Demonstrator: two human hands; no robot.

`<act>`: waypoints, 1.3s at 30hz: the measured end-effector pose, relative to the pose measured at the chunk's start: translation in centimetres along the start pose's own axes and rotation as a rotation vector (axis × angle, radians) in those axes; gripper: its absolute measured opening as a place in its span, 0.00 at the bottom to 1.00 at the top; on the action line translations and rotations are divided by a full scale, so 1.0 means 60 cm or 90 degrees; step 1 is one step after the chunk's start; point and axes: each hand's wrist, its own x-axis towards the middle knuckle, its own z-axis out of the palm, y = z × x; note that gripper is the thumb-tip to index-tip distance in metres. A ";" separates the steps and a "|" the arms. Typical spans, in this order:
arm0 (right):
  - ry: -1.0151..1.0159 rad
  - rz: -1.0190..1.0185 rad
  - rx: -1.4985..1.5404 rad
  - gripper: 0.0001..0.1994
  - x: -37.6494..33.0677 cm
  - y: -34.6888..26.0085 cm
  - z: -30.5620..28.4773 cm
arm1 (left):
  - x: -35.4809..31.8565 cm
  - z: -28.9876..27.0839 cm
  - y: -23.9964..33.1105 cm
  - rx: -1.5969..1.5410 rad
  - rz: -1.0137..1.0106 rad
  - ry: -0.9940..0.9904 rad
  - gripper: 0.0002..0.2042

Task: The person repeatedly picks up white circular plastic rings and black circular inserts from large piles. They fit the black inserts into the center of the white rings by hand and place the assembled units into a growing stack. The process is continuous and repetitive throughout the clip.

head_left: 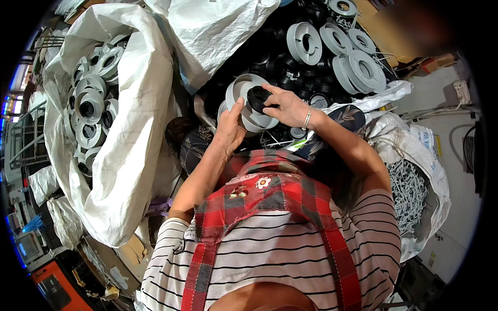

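Observation:
A round grey plastic ring part [236, 89] is held over my lap, with my left hand [229, 126] closed on its near left rim, thumb on top. My right hand [288, 106] pinches a black plastic ring [254, 101] at the middle of the grey part. Whether the black ring is fully seated in it I cannot tell. Just beyond my hands lies a heap of black rings [267, 49]. Several loose grey rings [304, 44] rest on that heap at the far right.
On the left, a large white woven sack [148, 124] holds several grey parts with black centres [89, 107]. Another white sack [218, 31] lies at the far middle. An open bag [438, 179] on the right contains small grey strip-like pieces [407, 194]. Cardboard [376, 31] sits at the far right.

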 end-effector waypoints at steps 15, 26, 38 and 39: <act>-0.049 -0.294 -0.525 0.36 -0.028 -0.082 -0.006 | -0.045 0.004 0.053 0.180 -0.128 -0.107 0.20; -0.130 -0.411 -0.367 0.39 -0.022 -0.055 -0.036 | -0.046 0.006 0.040 0.121 -0.133 -0.099 0.19; 0.023 -0.204 -0.198 0.38 -0.021 -0.010 -0.015 | -0.040 0.047 0.034 0.137 -0.065 -0.096 0.20; 0.161 -0.180 -0.192 0.32 -0.021 -0.024 -0.015 | -0.037 0.043 0.030 0.256 0.004 -0.083 0.20</act>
